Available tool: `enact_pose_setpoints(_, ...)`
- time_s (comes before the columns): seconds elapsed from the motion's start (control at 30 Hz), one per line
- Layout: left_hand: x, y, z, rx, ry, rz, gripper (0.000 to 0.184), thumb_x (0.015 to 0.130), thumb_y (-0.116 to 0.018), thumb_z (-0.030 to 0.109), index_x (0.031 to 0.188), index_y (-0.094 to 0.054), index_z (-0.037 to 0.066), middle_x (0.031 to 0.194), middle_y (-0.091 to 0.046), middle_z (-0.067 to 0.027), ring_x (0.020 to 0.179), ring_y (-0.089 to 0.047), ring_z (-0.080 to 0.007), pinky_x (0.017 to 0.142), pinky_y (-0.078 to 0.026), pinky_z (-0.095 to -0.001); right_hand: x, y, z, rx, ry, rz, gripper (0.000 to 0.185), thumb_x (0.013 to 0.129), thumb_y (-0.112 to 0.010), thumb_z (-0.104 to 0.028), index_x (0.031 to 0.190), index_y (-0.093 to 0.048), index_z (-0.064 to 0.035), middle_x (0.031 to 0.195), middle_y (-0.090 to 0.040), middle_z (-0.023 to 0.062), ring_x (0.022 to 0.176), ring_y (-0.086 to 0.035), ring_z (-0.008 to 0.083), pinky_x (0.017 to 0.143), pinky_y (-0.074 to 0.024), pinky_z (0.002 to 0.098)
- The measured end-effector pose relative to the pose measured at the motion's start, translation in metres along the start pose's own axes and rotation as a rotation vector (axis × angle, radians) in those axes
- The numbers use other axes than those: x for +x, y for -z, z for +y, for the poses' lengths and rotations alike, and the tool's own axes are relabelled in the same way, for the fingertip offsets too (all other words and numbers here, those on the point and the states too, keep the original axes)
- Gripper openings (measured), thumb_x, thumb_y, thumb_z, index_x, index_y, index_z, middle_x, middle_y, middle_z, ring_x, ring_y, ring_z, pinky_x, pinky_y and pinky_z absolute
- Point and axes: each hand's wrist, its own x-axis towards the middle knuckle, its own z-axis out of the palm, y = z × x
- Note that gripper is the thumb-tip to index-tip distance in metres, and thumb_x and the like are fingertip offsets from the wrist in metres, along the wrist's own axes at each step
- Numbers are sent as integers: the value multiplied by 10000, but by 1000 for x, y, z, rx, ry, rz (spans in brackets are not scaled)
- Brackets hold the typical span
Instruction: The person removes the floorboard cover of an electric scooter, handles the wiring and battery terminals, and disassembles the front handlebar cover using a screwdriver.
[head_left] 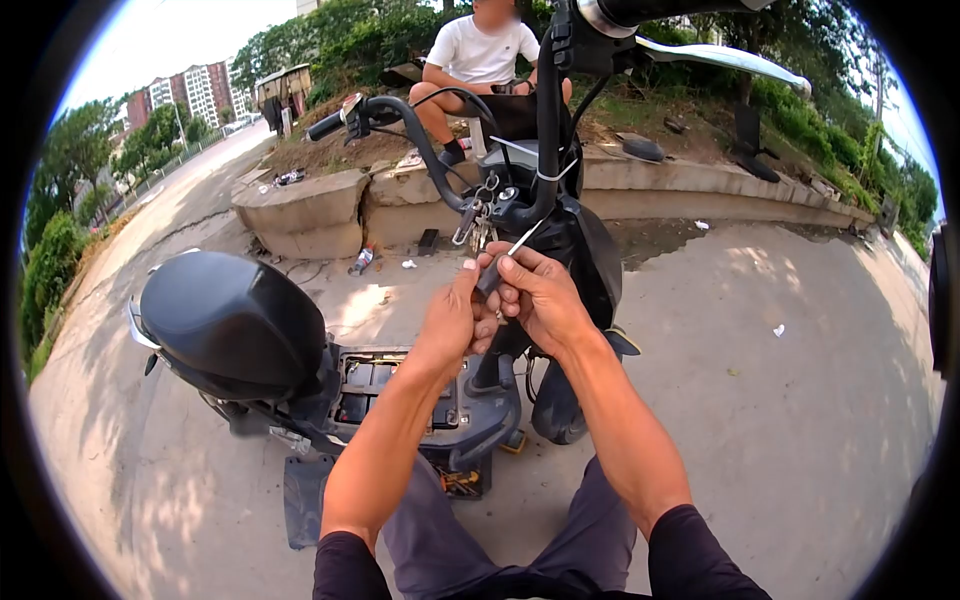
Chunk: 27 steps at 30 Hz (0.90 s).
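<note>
Both hands meet in front of the handlebar column of a black electric scooter (pixel 590 250). My left hand (pixel 465 305) is closed, its thumb and fingers pinching a small dark piece (pixel 488 279). From the other side my right hand (pixel 535 295) grips the same piece, fingers curled. A thin pale strip or rod (pixel 525 237) sticks up and right from my right fingertips; its lower end is hidden. Just above the hands, a bunch of keys (pixel 480 212) hangs at the ignition. A white cable tie (pixel 550 177) loops round the handlebar tube.
Left of my hands are the scooter's seat (pixel 230 325) and an uncovered footboard bay with batteries (pixel 370 378). Below lies an open box of tools (pixel 463 484). Behind the scooter, a seated person (pixel 485 55) is on a low concrete ledge (pixel 310 210). A brake lever (pixel 725 60) juts out at upper right.
</note>
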Motion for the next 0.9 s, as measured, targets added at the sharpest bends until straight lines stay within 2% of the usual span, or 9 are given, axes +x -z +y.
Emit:
enact_pose_setpoints(0.1, -1, 18, -6, 221, 23, -65, 571, 1128, -407, 576, 1134, -608, 41, 798, -656, -52, 543, -530, -89, 422, -356, -261, 5, 6, 8, -142, 33, 58, 356, 916, -870, -297, 1038, -687, -17, 703, -607, -20, 546, -528, 67, 526, -419, 224)
enact_pose_setpoints(0.23, -13, -5, -16, 788, -801, 219, 405, 1072, -652, 391, 1103, -593, -9, 713, -645, -68, 632, -654, -189, 551, -483, -357, 5, 5, 15, -222, 77, 177, 398, 889, -895, -327, 987, -678, -8, 701, -612, -11, 526, -529, 60, 495, -406, 221)
enact_pose_setpoints(0.27, -16, -7, -13, 841, -770, 216, 303, 1023, -735, 241, 1090, -595, -19, 677, -637, -74, 663, -671, -219, 613, -507, -415, 7, 8, 19, -222, 75, 182, 444, 877, -903, -356, 988, -666, 2, 704, -620, -1, 530, -532, 58, 493, -407, 223)
enact_pose_setpoints(0.37, -8, -3, -17, 946, -821, 282, 324, 1096, -616, 329, 1100, -600, 5, 684, -632, -60, 591, -630, -182, 530, -472, -358, 6, 7, 16, -246, 74, 134, 426, 915, -871, -320, 1071, -674, 24, 726, -639, 11, 549, -539, 60, 495, -412, 225)
enact_pose_setpoints(0.47, -3, 0, -1, 210, -84, 20, 435, 1145, -470, 425, 1121, -636, 24, 676, -617, -48, 508, -564, -140, 447, -401, -292, 2, 7, 9, -150, 105, 20, 403, 954, -831, -269, 1157, -671, 40, 750, -655, 23, 571, -547, 64, 499, -422, 229)
enact_pose_setpoints(0.57, -1, -2, -2, 124, -60, 40, 572, 1158, -350, 507, 1145, -675, 36, 660, -597, -40, 443, -487, -97, 388, -312, -241, 8, 17, 11, -133, 103, -27, 382, 982, -797, -224, 1220, -670, 46, 765, -663, 31, 586, -552, 69, 499, -426, 231)
enact_pose_setpoints(0.7, -1, 0, -13, 764, -688, 275, 421, 1119, -546, 386, 1202, -668, -9, 815, -682, -86, 725, -667, -190, 652, -519, -324, 3, 10, 13, -201, 120, 149, 340, 940, -847, -265, 1043, -659, -1, 713, -642, 12, 547, -540, 72, 496, -429, 232)
enact_pose_setpoints(0.73, -9, -6, -2, 784, -698, 284, 345, 1073, -637, 290, 1230, -648, -17, 1011, -716, -117, 964, -688, -219, 839, -533, -358, 1, 9, 13, -184, 126, 131, 338, 928, -860, -277, 963, -631, -32, 690, -627, 3, 526, -531, 73, 484, -426, 230)
enact_pose_setpoints(0.9, 30, -11, 21, 803, -995, 152, 287, 1002, -651, 127, 1257, -635, -4, 1173, -699, -122, 1045, -669, -198, 851, -534, -346, 1, 5, 17, -197, 94, 198, 351, 933, -850, -297, 943, -630, -25, 687, -612, 2, 528, -518, 62, 460, -381, 232)
